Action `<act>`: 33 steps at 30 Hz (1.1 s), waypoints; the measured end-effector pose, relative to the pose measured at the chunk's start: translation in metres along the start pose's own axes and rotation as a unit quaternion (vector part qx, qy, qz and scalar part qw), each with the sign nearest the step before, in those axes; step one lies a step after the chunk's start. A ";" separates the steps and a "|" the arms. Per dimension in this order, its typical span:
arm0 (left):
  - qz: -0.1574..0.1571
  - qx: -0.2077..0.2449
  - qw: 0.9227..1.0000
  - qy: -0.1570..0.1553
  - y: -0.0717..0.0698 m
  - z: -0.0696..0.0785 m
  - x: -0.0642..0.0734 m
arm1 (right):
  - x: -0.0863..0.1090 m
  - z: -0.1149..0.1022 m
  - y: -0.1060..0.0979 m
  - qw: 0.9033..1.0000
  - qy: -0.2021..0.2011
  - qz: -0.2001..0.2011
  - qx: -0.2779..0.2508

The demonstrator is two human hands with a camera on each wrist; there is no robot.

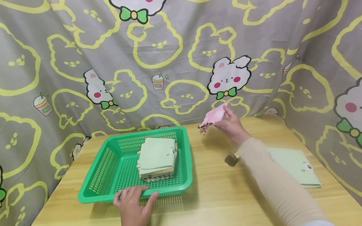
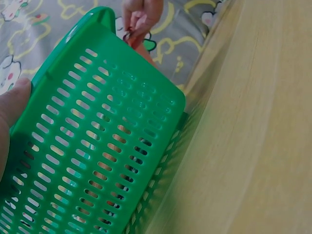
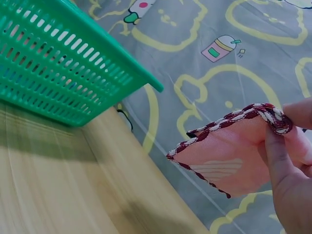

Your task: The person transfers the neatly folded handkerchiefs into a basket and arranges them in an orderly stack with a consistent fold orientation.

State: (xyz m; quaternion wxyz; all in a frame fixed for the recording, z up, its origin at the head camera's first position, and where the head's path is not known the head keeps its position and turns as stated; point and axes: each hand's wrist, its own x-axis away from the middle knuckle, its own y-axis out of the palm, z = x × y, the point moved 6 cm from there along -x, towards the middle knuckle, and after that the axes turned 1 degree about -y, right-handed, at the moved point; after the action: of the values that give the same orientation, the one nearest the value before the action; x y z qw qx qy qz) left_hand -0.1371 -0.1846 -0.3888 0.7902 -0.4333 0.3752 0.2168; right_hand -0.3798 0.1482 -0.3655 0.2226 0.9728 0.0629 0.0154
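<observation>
My right hand (image 1: 230, 125) pinches a folded pink cloth (image 3: 219, 163) between thumb and fingers, above the table's far side and right of the basket. The cloth has dark red-and-white braided edging and a pale patch. My left hand (image 1: 132, 207) grips the near rim of a green plastic basket (image 1: 101, 167), its thumb on the rim's outer side. Inside the basket, toward its right, lies a stack of folded cloths; a pale green cloth (image 1: 157, 155) tops it, with checked edging showing at the bottom.
Another folded pale green cloth (image 1: 298, 167) lies on the wooden table (image 1: 206, 209) to the right, partly behind my right forearm. A small dark object (image 1: 231, 160) sits beside that forearm. A grey patterned curtain (image 1: 177, 57) hangs behind and along the sides.
</observation>
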 end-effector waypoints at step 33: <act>-0.003 0.004 1.000 0.002 -0.002 0.001 0.001 | 0.016 -0.021 0.054 0.996 -0.030 -0.054 -0.058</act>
State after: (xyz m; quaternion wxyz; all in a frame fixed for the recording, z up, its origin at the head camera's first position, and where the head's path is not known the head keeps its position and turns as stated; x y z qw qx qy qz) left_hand -0.1350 -0.1842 -0.3880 0.7918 -0.4316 0.3762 0.2125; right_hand -0.3586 0.1107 -0.3230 0.2810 0.9534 0.1072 -0.0223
